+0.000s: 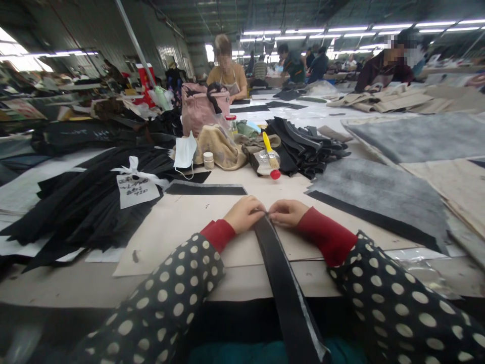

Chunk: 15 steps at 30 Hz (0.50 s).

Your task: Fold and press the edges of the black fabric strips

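Note:
A long black fabric strip [282, 273] with a pale line along its right edge runs from the table toward me and hangs over the near edge. My left hand [245, 212] pinches the strip's far end from the left. Close beside it, my right hand [288, 212] pinches the same end at its right corner, fingertips nearly touching the left ones. Beyond the left hand lies a shorter black strip [206, 189] with a grey upper edge. To the right is a grey panel [379, 197] with a black band along its near edge.
Black fabric pieces [87, 202] with a handwritten tag [137, 191] are piled at left. Ahead are a face mask [185, 152], a small jar [208, 161], a yellow-handled brush [270, 149], a pink bag [200, 108] and stacked dark pieces [303, 144]. Co-workers stand farther back.

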Available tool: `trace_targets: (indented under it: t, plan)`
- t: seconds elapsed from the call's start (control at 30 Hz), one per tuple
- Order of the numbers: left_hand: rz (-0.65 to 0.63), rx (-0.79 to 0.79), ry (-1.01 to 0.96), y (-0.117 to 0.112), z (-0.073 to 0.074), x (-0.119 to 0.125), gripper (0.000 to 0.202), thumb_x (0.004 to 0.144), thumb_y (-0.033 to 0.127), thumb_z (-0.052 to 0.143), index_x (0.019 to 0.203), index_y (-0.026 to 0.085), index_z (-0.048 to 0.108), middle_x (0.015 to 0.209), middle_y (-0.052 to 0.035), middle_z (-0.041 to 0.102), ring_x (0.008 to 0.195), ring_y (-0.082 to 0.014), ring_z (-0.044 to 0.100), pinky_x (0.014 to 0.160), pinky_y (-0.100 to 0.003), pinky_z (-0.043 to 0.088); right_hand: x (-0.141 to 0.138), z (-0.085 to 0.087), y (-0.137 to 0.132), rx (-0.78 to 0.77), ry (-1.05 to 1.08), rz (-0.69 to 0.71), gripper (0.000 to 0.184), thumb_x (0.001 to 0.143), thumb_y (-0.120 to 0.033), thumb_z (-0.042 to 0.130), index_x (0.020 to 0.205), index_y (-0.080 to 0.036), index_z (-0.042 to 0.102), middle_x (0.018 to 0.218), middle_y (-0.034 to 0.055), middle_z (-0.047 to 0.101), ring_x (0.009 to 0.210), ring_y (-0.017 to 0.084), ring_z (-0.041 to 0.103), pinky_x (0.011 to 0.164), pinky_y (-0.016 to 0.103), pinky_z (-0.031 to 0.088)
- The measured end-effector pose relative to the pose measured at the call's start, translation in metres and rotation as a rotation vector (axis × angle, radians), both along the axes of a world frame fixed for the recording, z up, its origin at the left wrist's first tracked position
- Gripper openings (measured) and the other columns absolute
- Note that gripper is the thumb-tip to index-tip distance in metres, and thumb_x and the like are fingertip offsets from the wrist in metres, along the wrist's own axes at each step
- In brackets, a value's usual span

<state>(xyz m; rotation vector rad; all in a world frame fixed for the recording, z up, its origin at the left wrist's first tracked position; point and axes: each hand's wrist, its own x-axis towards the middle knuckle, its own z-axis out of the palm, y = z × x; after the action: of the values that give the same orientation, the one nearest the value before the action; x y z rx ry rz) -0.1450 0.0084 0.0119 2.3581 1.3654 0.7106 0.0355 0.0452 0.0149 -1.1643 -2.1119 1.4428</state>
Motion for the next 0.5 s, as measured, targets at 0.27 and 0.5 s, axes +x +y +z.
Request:
trace_targets:
  t: [0.27,0.5]
  plan:
    - [0.100,-0.184,-0.320,-0.005,0.012,0.000,0.015,0.075,0.025,0.049,0.078,0.014,0.058,0.074,-0.0005,0.059,0.071,-0.0126,0.053,0.068,-0.024,0.042,0.001,0.012,-0.004,-0.469,0.257,-0.044,0.039,0.055,-0.046,0.069,0.072,-0.015,0.053,0.060,0.0003,0.058,0.051,0.008,0.053,0.046,0.020,0.039]
    - [0.166,-0.116,-0.254,-0.009,0.015,0.006,0.015,0.073,0.025,0.050,0.074,0.014,0.060,0.072,-0.0008,0.060,0.071,-0.0137,0.053,0.067,-0.025,0.041,-0.004,0.009,-0.008,-0.057,0.160,-0.093,0.030,0.065,-0.044,0.059,0.071,-0.015,0.053,0.055,-0.0024,0.051,0.049,0.009,0.047,0.048,0.023,0.040]
